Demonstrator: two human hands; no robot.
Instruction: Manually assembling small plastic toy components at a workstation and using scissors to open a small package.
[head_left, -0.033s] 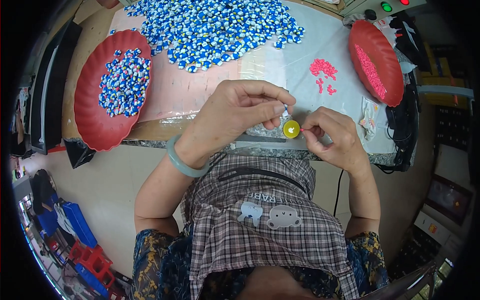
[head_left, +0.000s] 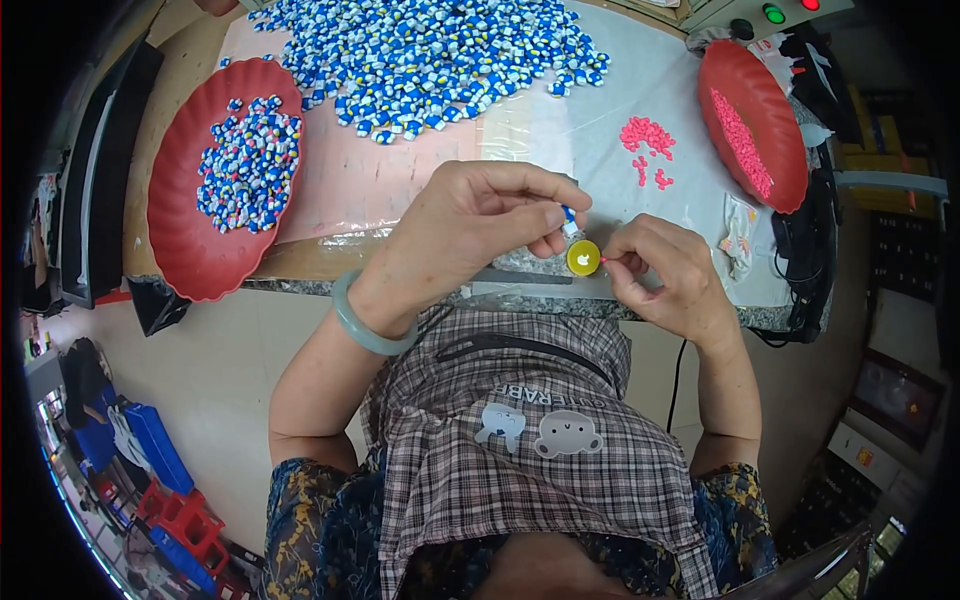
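Note:
Between the thumb and fingertips of my left hand (head_left: 490,210) is a small blue-and-white piece (head_left: 570,224), partly hidden by the fingers. Just below it, at the table's near edge, sits a small round yellow cup (head_left: 583,259) with a white blob inside. My right hand (head_left: 665,270) is closed in a pinch on a tiny pink piece (head_left: 604,260), held right by the cup's right rim. Loose pink pieces (head_left: 647,138) lie beyond my right hand.
A big heap of blue-and-white pieces (head_left: 430,65) covers the far table. At the left, a red scalloped tray (head_left: 185,245) holds similar pieces, some with pink. Another red tray (head_left: 785,150) at the right holds pink pieces. A crumpled wrapper (head_left: 738,235) lies near cables.
The blue-and-white piece in my left hand shows more below the fingertips. My right hand stays by the yellow cup.

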